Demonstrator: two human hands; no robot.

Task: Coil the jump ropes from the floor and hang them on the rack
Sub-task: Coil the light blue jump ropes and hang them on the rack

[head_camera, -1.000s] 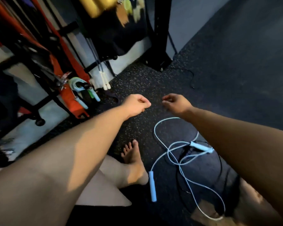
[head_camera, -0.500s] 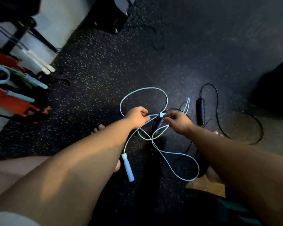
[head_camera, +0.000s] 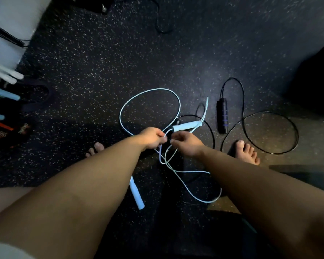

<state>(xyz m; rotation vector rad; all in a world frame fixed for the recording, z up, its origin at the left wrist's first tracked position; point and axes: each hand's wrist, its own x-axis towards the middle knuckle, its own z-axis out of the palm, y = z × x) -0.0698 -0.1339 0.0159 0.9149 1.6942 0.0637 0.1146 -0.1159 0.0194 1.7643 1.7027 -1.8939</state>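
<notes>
My left hand pinches the thin, floppy light-blue jump rope; right hand seemingly pinches it too. I'd take the stiff handle at one o'clock.

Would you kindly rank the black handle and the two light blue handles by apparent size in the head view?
1. black handle, the bulkiest.
2. Unranked: upper light blue handle and lower light blue handle look alike; the left forearm hides part of the lower one.
</notes>
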